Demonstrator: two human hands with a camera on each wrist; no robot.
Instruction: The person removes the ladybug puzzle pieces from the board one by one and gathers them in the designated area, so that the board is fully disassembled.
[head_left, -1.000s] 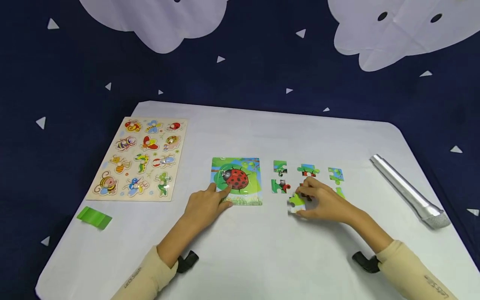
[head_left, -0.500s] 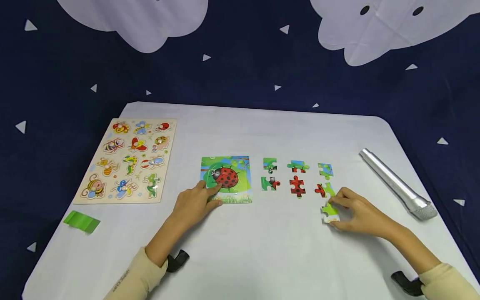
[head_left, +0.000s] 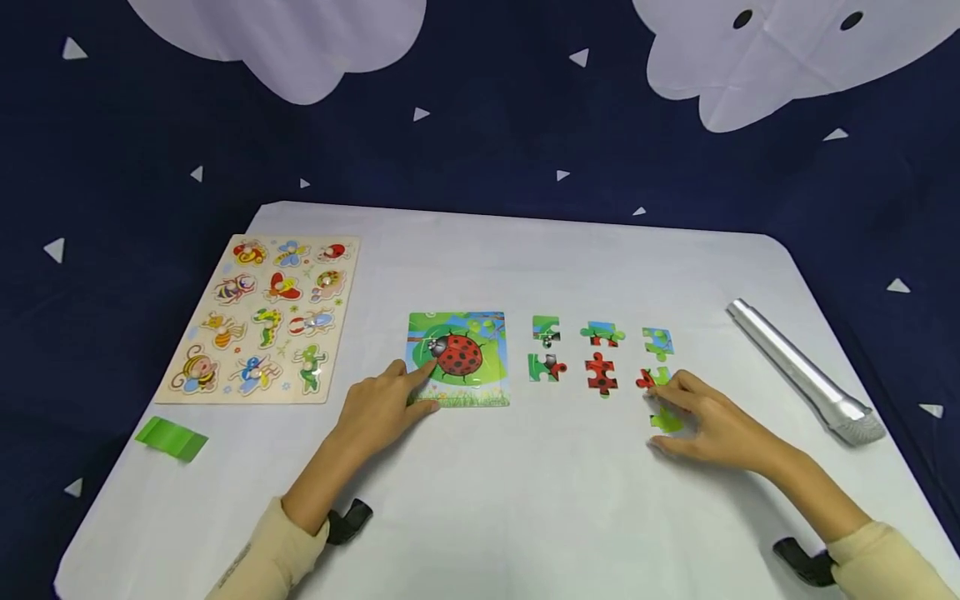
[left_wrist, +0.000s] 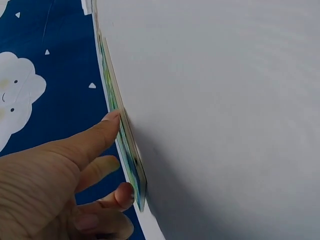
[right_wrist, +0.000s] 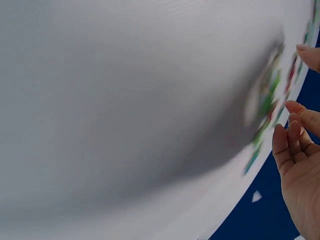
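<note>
A square ladybug puzzle (head_left: 461,387) lies on the white table in the head view. My left hand (head_left: 375,414) rests at its lower left corner, index finger stretched onto the picture and thumb by the near edge. In the left wrist view the puzzle's edge (left_wrist: 131,155) shows beside the fingers. To the right, my right hand (head_left: 708,425) is close over the loose pieces, thumb and fingers spread apart. Between them lies a light green puzzle piece (head_left: 666,420), partly hidden. Just above, a red and green piece (head_left: 645,379) is partly covered by the fingertips.
Several other loose pieces lie in rows, among them a red spotted piece (head_left: 602,375) and a blue and green piece (head_left: 657,342). A wooden insect peg board (head_left: 281,325) and a green strip (head_left: 172,439) lie at the left, a silver microphone-shaped object (head_left: 806,371) at the right.
My right hand has carried the green piece rightward to below the right column of pieces and let go of it there. My left hand stays at the puzzle.
</note>
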